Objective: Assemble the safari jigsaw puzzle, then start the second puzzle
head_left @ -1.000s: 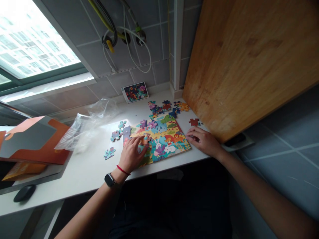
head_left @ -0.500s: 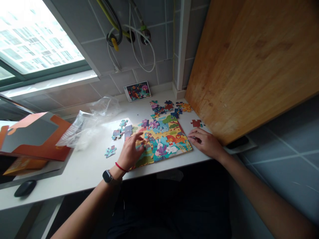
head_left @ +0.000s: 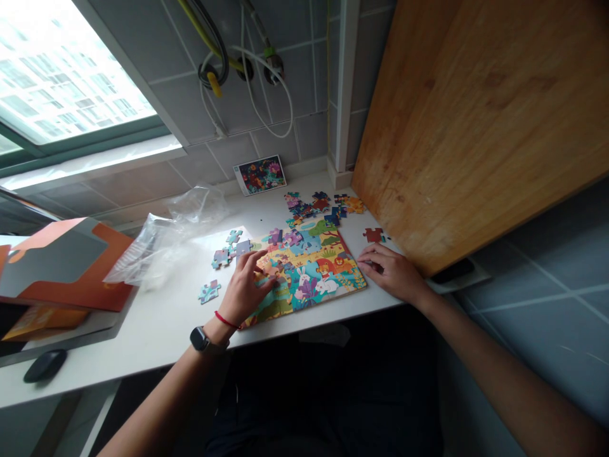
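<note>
An animal-themed jigsaw puzzle lies partly assembled on the white counter. My left hand rests on its left side, fingers spread over the pieces. My right hand sits at the puzzle's right edge, and a small object may lie under its fingertips. A dark red piece lies just beyond those fingers. Several loose pieces are heaped behind the puzzle. Blue pieces lie to its left, with another blue piece nearer me.
A picture card leans on the tiled wall. To the left lie a crumpled plastic bag, an orange and grey box and a black mouse. A wooden board stands at the right, overhanging the counter.
My left hand has slid left and flattened over the puzzle's left side. My right hand has stayed at the right edge. The view has shifted slightly.
</note>
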`<state>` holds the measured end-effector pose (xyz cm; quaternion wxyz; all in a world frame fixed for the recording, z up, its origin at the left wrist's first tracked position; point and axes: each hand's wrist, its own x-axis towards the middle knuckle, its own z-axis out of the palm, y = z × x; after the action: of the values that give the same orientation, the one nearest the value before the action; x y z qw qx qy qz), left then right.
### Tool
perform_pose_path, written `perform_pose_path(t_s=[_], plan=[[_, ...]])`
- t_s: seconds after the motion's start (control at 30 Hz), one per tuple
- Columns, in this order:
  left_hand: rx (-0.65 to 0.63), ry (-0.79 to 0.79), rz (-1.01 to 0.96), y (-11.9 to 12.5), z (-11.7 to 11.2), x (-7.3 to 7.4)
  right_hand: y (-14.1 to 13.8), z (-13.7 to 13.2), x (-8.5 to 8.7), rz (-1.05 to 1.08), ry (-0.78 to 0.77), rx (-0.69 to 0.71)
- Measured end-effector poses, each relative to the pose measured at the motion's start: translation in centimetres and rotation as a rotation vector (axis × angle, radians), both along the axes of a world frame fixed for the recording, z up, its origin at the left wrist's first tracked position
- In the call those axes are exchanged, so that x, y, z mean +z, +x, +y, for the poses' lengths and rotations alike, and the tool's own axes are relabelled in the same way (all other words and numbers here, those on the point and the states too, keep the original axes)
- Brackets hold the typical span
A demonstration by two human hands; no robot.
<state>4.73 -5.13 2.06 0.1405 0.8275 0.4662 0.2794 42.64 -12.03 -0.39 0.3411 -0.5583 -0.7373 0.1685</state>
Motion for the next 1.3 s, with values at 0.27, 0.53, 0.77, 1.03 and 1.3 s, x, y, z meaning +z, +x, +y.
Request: perform_pose_path(t_s=[0.27, 0.53, 0.77, 1.03, 1.3], plan=[[-0.047, 0.184, -0.04, -0.2, -0.6, -0.2, -0.1, -0.1, 0.1, -0.002, -0.01, -0.009], [-0.095, 0.325, -0.055, 0.0, -0.9, 1.2, -0.1, 0.0, 0.2, -0.006, -0.002, -0.01], [-0.035, 0.266, -0.081, -0.1, -0.6, 1.3, -0.2, -0.1, 0.4, -0.012, -0.001, -0.017], [-0.027, 0.243, -0.107, 0.7, 5.2, 2.9, -0.1, -0.1, 0.3, -0.018, -0.013, -0.014], [-0.01, 0.1, -0.05, 2.0, 12.8, 0.3, -0.1, -0.1, 0.4, -0.015, -0.011, -0.021]])
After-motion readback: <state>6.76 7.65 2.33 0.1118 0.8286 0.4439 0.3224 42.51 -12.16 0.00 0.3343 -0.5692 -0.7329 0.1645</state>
